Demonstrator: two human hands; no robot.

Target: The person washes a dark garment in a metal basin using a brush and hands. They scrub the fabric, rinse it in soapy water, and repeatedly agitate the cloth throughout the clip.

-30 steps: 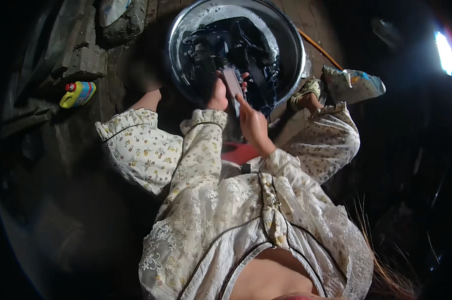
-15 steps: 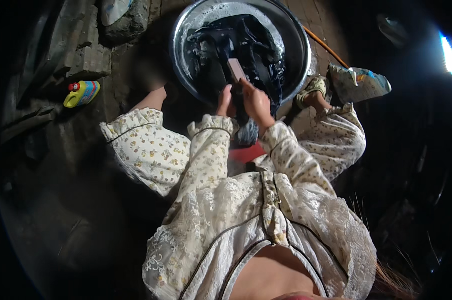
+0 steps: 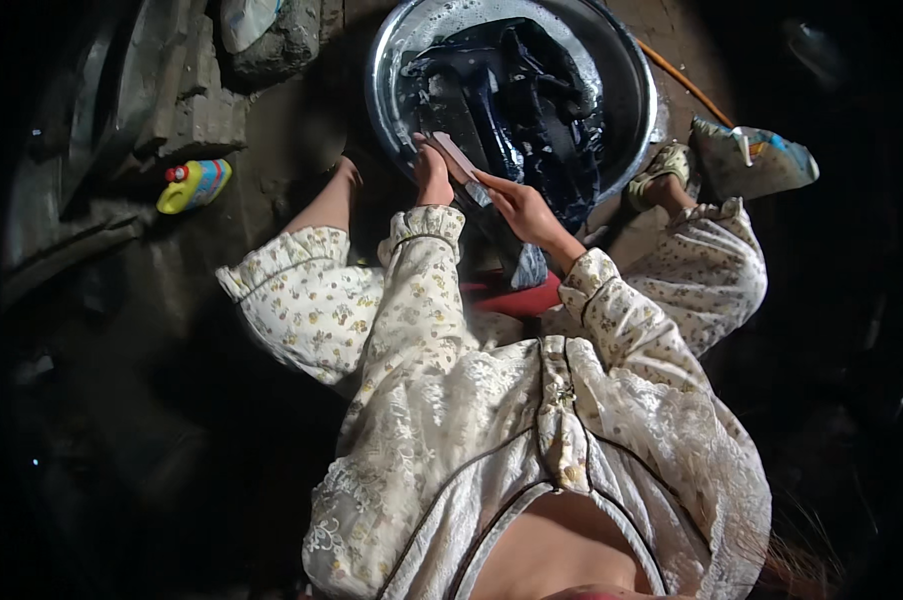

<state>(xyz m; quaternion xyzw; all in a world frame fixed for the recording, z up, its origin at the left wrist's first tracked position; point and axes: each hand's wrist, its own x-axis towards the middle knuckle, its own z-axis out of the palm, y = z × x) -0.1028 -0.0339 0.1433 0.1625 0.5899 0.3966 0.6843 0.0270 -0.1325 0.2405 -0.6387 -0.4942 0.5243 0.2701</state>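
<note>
A wide metal basin (image 3: 644,110) stands before me, holding sudsy water and a dark wet garment (image 3: 532,95). Part of the cloth hangs over the near rim toward my lap. In my right hand (image 3: 532,212) is the near end of a long, flat, pale pink scrubbing brush (image 3: 456,158), its fingers pinched along the edge. My left hand (image 3: 434,178) is at the left side of the brush, over the near-left rim. Its fingers look curled in, and what they hold is hidden.
A yellow bottle with a red cap (image 3: 194,186) is on the dark ground at left, by stacked blocks (image 3: 207,115). At right lie a plastic bag (image 3: 757,160) and an orange stick (image 3: 684,80). A red seat (image 3: 517,298) shows beneath me. My feet flank the basin.
The brush has swung from over the garment to the near-left rim, tilting leftward. My left hand has moved up and left beside it; my right hand has drawn away to the right.
</note>
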